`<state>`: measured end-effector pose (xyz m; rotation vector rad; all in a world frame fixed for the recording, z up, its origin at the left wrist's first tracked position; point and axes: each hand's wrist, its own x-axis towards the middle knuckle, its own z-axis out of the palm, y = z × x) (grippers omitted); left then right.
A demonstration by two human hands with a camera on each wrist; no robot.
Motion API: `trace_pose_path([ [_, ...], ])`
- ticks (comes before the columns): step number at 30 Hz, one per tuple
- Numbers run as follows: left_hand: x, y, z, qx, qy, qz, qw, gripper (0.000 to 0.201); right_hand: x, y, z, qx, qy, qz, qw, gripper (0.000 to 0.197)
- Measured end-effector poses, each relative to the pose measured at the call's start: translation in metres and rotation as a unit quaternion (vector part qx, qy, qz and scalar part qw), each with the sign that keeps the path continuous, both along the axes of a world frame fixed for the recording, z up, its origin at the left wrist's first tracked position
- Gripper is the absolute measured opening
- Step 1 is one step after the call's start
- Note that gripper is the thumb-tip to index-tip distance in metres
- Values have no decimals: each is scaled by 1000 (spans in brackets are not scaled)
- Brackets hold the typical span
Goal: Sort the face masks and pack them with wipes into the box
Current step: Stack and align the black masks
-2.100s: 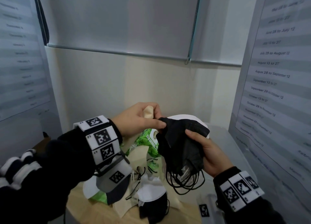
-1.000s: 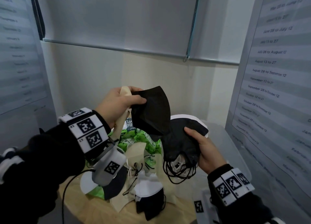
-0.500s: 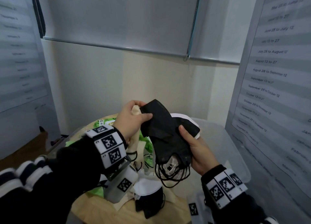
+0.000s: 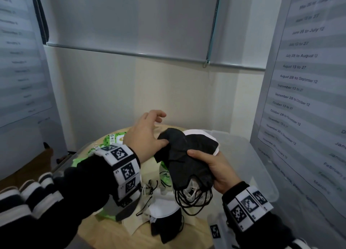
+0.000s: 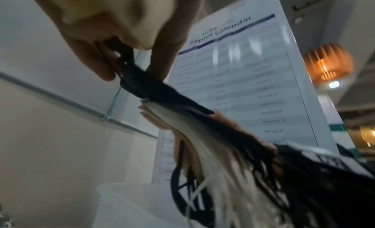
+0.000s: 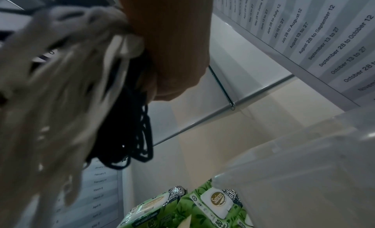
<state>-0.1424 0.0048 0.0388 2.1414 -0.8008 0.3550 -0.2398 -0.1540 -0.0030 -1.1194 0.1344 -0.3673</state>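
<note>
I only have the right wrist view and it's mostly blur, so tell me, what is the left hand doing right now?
Observer: The left hand pinches a corner of the top black mask on the stack that the right hand holds. The left wrist view shows that grip.
Operator: Are there masks not yet picked up?
Observer: Yes, loose white and black masks lie on the round table, below both hands.
</note>
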Motion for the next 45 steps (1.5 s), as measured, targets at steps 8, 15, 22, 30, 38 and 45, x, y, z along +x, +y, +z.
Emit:
trace_pose_path([
  [8, -4, 5, 18, 211, -157, -130, 956, 37, -1, -2, -3, -36, 9, 19, 999, 48],
  [15, 5, 15, 38, 277, -85, -116, 950, 19, 5, 1, -4, -40, -3, 34, 999, 50],
  [22, -12, 30, 77, 29, 170, -314, 934, 14, 5, -1, -6, -59, -30, 16, 998, 55],
  [30, -13, -5, 25, 71, 103, -164, 979, 11, 4, 8, 2, -86, -24, 28, 996, 22],
  [38, -4, -19, 8, 31, 18, -82, 996, 19, 5, 9, 13, 4, -1, 70, 998, 60],
  [45, 15, -15, -4, 47, 92, -90, 991, 22, 13, 4, -8, -42, 26, 10, 999, 38],
])
